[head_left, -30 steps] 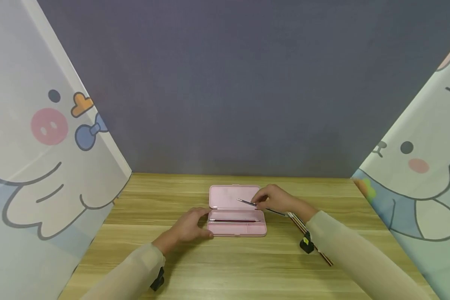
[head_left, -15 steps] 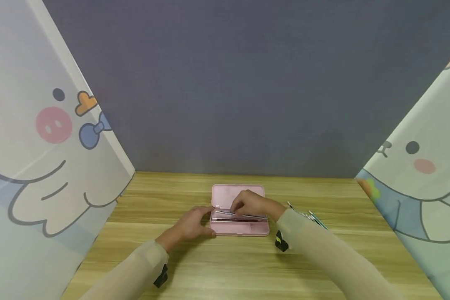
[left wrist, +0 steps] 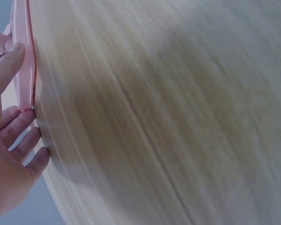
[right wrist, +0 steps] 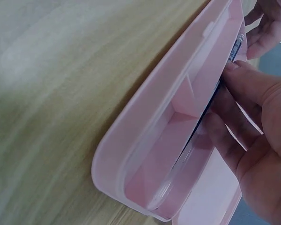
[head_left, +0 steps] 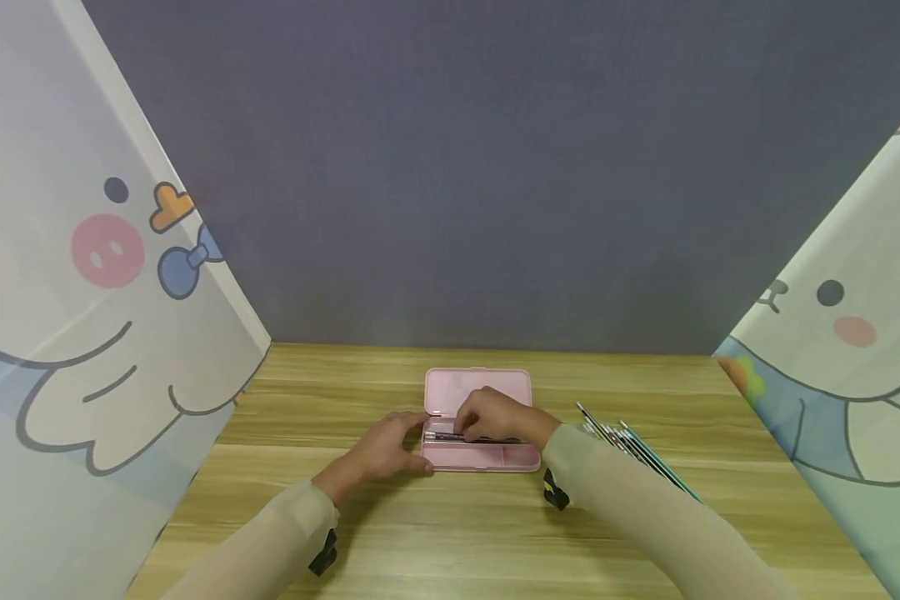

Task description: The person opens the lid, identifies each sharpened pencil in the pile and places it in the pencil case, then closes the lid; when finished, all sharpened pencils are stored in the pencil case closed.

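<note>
A pink pencil case [head_left: 461, 456] lies open on the table, its lid [head_left: 447, 388] folded back. My left hand [head_left: 385, 447] holds the case's left end, thumb at the front corner and fingers at the back; in the left wrist view the thumb and fingers [left wrist: 19, 126] touch its end. My right hand [head_left: 490, 414] reaches into the long rear compartment and pinches a dark pencil [right wrist: 203, 115] lying lengthwise. Another pencil is close by there, partly hidden by the hand. The front compartment, split by a small divider [right wrist: 186, 97], shows bare pink plastic.
Several loose pencils [head_left: 633, 446] lie in a slanted bundle on the wooden table [head_left: 420, 533], right of the case and partly behind the right sleeve. A grey panel [head_left: 450, 183] rises at the back, with cartoon-printed panels on both sides.
My right hand has carried the pencil leftward from over the case's right side and lowered it into the rear compartment. My left hand stays at the case's left end.
</note>
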Demonstrator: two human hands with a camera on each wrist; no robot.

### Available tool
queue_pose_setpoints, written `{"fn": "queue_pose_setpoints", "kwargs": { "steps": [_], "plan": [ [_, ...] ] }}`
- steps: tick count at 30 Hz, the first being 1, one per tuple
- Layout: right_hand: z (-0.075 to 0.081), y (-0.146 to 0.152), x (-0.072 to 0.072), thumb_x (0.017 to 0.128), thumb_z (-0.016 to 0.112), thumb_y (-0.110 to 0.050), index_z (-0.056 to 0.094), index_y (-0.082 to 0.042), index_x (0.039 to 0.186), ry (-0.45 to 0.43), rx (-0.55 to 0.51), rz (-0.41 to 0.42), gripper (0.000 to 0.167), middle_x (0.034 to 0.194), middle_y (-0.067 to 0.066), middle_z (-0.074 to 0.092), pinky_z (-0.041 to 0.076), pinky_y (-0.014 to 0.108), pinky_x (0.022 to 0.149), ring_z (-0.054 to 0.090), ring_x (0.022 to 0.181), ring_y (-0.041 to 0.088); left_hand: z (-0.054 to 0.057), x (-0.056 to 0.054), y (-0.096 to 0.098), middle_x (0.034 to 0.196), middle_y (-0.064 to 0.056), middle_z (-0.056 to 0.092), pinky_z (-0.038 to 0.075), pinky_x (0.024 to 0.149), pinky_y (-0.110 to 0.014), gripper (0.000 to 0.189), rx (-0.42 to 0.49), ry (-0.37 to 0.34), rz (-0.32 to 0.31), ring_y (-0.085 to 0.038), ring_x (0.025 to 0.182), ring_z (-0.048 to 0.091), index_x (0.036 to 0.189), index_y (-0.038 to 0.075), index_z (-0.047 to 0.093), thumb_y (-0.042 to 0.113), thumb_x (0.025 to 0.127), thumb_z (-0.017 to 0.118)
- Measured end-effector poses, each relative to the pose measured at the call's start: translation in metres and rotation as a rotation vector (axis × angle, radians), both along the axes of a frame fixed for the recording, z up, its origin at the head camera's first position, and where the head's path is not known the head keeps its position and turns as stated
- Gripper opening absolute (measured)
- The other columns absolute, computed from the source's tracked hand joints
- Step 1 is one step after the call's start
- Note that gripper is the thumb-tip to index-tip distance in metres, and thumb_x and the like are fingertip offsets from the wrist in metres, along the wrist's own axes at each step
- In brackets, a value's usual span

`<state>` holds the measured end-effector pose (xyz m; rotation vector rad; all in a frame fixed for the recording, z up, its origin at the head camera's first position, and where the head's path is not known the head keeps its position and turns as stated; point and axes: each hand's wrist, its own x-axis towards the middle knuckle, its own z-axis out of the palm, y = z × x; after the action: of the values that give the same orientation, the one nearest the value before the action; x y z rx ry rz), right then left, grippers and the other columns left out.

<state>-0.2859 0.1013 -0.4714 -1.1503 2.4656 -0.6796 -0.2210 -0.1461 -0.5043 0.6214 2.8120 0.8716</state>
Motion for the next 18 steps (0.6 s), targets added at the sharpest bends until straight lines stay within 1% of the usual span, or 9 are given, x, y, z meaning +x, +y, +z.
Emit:
{"fn": "queue_pose_setpoints", "kwargs": {
  "steps": [7,13,18],
  "plan": [
    [0.001,0.005,0.000,0.087,0.080,-0.005,0.082,-0.013,0.095,0.005,-0.009,-0.023,0.011,0.091,-0.004,0.079,0.057,0.023,0.082,0.069,0.087,0.004,-0.001,0.001,0.000,0.147,-0.012,0.059,0.042,0.115,-0.055,0.088,-0.002,0.004,0.000,-0.038,0.138,0.051,0.147,0.007,0.055,0.042,0.074,0.091],
    [0.012,0.024,-0.003,0.089,0.078,-0.005,0.081,-0.006,0.100,-0.011,-0.095,-0.051,0.012,0.093,0.000,0.078,0.058,0.024,0.082,0.068,0.086,0.005,-0.004,-0.001,0.000,0.146,-0.009,0.060,0.043,0.114,-0.053,0.088,-0.011,0.012,-0.008,-0.036,0.137,0.052,0.147,0.010,0.055,0.044,0.074,0.091],
    [0.024,0.052,-0.008,0.091,0.076,-0.008,0.076,0.000,0.112,0.000,-0.183,-0.064,0.023,0.097,0.001,0.077,0.059,0.025,0.082,0.071,0.089,0.008,-0.005,-0.002,-0.001,0.145,-0.009,0.061,0.044,0.114,-0.051,0.088,0.002,0.006,-0.011,-0.033,0.137,0.054,0.146,0.010,0.056,0.044,0.073,0.092]
  ]
}}
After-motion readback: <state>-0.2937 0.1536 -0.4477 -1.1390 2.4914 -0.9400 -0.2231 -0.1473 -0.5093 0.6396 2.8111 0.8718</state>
